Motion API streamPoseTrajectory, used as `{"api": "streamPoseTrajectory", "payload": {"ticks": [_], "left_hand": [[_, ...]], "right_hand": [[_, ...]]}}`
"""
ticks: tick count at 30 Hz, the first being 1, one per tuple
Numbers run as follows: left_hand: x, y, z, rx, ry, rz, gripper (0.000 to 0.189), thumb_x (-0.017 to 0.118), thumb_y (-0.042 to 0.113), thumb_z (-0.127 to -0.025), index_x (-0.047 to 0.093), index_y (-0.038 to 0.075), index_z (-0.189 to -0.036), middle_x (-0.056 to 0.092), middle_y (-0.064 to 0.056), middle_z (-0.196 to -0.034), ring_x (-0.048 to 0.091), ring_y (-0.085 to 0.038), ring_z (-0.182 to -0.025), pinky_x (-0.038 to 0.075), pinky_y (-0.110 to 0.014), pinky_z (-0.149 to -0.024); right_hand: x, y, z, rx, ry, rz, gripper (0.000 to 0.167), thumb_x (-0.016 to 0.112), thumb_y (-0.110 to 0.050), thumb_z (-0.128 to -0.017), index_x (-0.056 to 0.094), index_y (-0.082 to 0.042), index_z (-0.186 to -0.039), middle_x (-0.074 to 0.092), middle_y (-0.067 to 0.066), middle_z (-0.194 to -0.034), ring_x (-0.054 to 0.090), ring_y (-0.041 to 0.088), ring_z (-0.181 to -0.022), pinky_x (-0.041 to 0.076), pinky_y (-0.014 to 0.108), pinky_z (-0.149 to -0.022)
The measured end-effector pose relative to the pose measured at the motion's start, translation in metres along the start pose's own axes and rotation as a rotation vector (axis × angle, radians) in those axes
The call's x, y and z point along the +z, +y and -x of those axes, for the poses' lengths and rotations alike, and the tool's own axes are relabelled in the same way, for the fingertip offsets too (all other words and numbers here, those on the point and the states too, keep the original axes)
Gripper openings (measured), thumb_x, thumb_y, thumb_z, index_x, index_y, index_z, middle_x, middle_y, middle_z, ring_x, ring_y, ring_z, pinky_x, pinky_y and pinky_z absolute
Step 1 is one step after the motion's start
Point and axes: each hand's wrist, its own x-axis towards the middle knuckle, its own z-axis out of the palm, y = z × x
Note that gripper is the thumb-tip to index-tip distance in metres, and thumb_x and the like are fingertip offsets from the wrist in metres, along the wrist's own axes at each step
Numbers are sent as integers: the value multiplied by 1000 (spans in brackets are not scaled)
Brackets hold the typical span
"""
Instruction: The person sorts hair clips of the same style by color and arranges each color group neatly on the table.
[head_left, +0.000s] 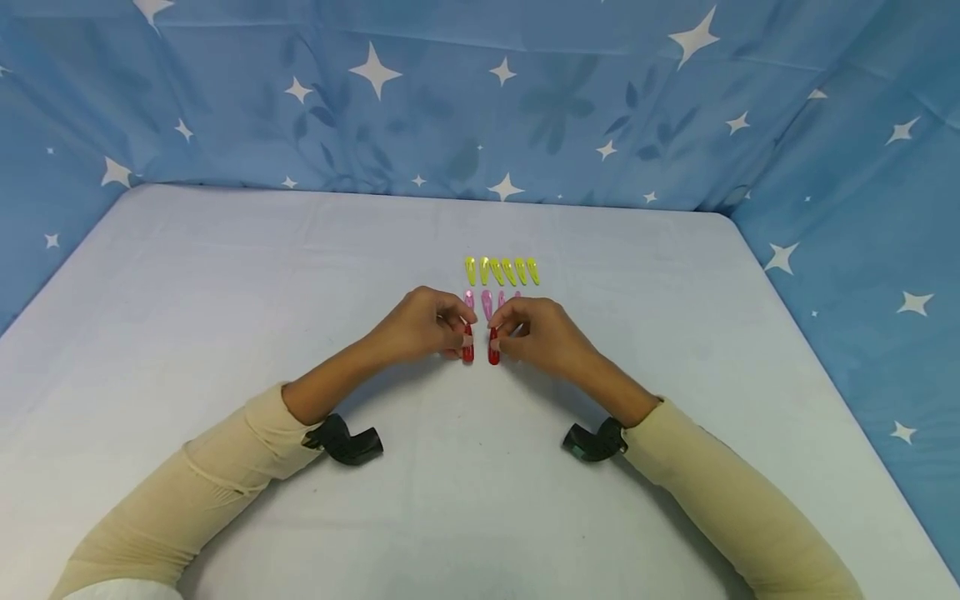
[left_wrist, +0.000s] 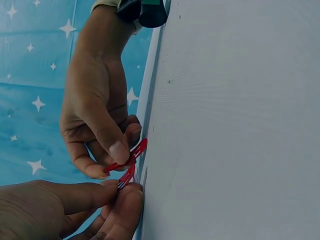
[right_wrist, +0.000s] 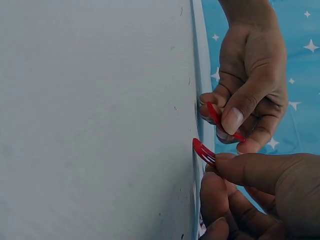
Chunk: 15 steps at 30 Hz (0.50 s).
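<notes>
My left hand point(head_left: 427, 325) pinches a red snap hair clip point(head_left: 468, 353) between thumb and fingers, just below a row of pink hair clips. Across a narrow gap, my right hand point(head_left: 546, 335) pinches a second red hair clip point(head_left: 493, 355) the same way. Both clips stand roughly lengthwise, side by side, close over the white table. In the right wrist view the slotted body of the right hand's clip point(right_wrist: 204, 152) shows, its rounded end out past the thumb. My fingers partly cover both clips and the lower ends of some pink ones point(head_left: 487, 302).
Beyond the pink clips lies a row of several yellow hair clips point(head_left: 507, 270). The white tabletop point(head_left: 225, 275) runs back to a blue curtain point(head_left: 450, 108) with white stars, which also hangs at both sides. Dark wrist cameras point(head_left: 352, 443) sit at both sleeve cuffs.
</notes>
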Motion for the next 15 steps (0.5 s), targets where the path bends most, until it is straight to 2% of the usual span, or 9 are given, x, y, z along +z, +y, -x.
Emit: {"api": "streamPoseTrajectory", "payload": {"ticks": [10, 15], "left_hand": [[3, -1, -7, -32, -16, -30, 19, 73, 2, -85, 72, 2, -104, 71, -9, -78, 64, -15, -64, 52, -25, -62], [4, -2, -8, 0, -14, -89, 17, 73, 1, -84, 73, 3, -101, 70, -6, -77, 61, -14, -69, 49, -24, -63]], "right_hand": [[-1, 0, -6, 22, -18, 73, 17, 69, -3, -85, 70, -9, -102, 68, 6, -84, 57, 18, -69, 48, 27, -62], [-1, -1, -7, 45, -25, 97, 19, 68, -3, -85, 71, -8, -104, 67, 6, -84, 57, 17, -69, 47, 26, -61]]}}
